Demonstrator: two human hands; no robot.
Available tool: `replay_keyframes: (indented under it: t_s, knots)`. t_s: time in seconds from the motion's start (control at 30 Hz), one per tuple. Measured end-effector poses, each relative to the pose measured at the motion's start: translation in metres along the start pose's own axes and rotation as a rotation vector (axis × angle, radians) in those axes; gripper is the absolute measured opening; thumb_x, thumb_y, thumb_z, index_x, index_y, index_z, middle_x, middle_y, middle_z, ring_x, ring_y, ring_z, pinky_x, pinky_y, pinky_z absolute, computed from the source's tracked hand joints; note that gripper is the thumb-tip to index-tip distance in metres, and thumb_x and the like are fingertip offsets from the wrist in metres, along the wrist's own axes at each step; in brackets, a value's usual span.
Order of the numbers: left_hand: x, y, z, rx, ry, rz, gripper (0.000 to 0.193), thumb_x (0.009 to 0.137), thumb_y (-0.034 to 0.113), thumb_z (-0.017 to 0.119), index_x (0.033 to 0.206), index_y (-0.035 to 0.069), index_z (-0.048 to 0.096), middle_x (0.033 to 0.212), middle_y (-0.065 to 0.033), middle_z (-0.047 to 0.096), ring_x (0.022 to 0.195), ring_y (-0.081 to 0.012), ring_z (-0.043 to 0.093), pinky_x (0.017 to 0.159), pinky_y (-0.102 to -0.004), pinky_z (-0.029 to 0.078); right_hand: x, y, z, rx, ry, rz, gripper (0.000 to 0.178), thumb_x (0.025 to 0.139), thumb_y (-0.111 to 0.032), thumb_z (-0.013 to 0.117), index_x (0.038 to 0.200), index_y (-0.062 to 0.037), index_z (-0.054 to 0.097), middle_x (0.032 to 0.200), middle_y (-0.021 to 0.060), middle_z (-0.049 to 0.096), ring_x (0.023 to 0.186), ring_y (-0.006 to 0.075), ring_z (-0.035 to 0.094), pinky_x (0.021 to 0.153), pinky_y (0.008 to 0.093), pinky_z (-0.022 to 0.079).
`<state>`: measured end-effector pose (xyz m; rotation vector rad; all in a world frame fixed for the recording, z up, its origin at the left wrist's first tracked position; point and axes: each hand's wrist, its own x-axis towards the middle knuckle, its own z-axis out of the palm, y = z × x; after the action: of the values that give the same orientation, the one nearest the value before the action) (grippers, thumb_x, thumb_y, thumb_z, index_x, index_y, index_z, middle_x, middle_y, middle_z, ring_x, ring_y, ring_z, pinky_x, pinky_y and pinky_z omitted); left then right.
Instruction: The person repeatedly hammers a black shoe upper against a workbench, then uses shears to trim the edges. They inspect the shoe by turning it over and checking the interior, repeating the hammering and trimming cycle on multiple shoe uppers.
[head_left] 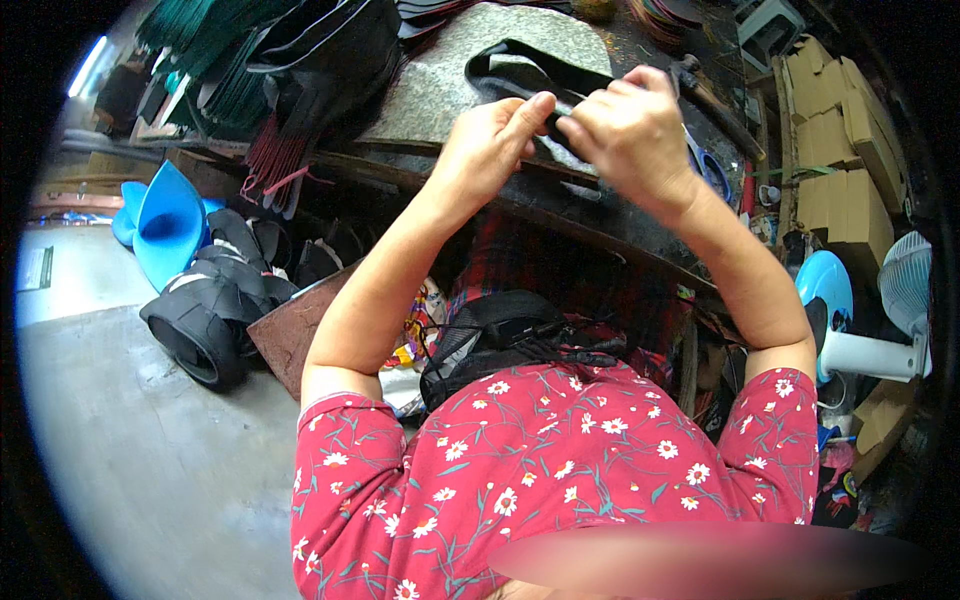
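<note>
Both of my hands are raised over the front of a worktable, on a black band (495,62) of flexible material bent into a loop. My left hand (485,150) pinches the band near its lower end, thumb on top. Just to the right, my right hand (635,135) is curled closed on the same band, slightly blurred, its fingertips close to the left thumb. The loop rises left of the right hand, above a grey stone slab (425,100) set on the table. My fingers hide the part of the band between the hands.
Stacked dark green pieces (205,85) and black pieces (335,60) lie at the left. A hammer (725,110) and blue-handled scissors (713,175) lie at the right. Beyond are cardboard boxes (840,150) and a fan (875,355). Bundled black material (215,310) sits on the floor.
</note>
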<state>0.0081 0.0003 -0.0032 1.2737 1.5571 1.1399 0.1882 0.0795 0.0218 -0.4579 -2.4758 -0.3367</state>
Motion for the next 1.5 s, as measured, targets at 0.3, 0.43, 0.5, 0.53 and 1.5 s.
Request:
replay_keyframes:
  t_s: [0.3, 0.43, 0.5, 0.53, 1.5]
  knots:
    - [0.004, -0.025, -0.008, 0.19, 0.033, -0.076, 0.03, 0.091, 0.026, 0.063, 0.083, -0.003, 0.064, 0.066, -0.0129, 0.064, 0.057, -0.0153, 0.062, 0.054, -0.0329, 0.05, -0.006, -0.049, 0.017, 0.191, -0.27, 0.082, 0.038, 0.086, -0.042, 0.066, 0.073, -0.0073, 0.071, 0.069, 0.0113, 0.069, 0.075, 0.0261, 0.068, 0.082, 0.0429, 0.047]
    - [0.001, -0.028, -0.022, 0.448, 0.148, 0.208, 0.029, 0.088, 0.026, 0.063, 0.088, -0.003, 0.064, 0.078, -0.0259, 0.064, 0.076, -0.0403, 0.066, 0.068, -0.0457, 0.05, 0.005, -0.025, 0.015, 0.434, -0.17, 0.108, 0.036, 0.088, -0.043, 0.066, 0.074, -0.0107, 0.071, 0.072, 0.0096, 0.069, 0.078, 0.0305, 0.067, 0.072, 0.041, 0.054]
    - [0.001, -0.027, -0.029, 0.557, 0.148, 0.29, 0.025, 0.088, 0.026, 0.063, 0.088, 0.001, 0.064, 0.078, -0.0229, 0.064, 0.077, -0.0417, 0.064, 0.069, -0.047, 0.05, 0.014, 0.002, 0.018, 0.396, -0.049, 0.121, 0.028, 0.086, -0.034, 0.07, 0.101, -0.0103, 0.07, 0.098, 0.0105, 0.069, 0.099, 0.0313, 0.063, 0.087, 0.0397, 0.052]
    - [0.001, -0.026, -0.032, 0.603, 0.126, 0.343, 0.024, 0.088, 0.027, 0.064, 0.088, 0.002, 0.064, 0.077, -0.0213, 0.063, 0.077, -0.0413, 0.064, 0.068, -0.0473, 0.05, 0.018, 0.018, 0.022, 0.347, 0.04, 0.092, 0.035, 0.084, -0.03, 0.072, 0.113, -0.0108, 0.069, 0.109, 0.0113, 0.068, 0.108, 0.0321, 0.06, 0.093, 0.0387, 0.05]
    - [0.027, -0.023, -0.039, 0.214, -0.241, 0.319, 0.042, 0.085, 0.012, 0.058, 0.126, 0.004, 0.063, 0.105, -0.0048, 0.067, 0.098, -0.0137, 0.06, 0.087, -0.0279, 0.048, -0.008, 0.072, 0.02, 1.373, -0.489, 1.09, 0.026, 0.089, -0.024, 0.072, 0.102, -0.0016, 0.072, 0.088, 0.0051, 0.073, 0.071, 0.0107, 0.068, 0.066, 0.0243, 0.055]
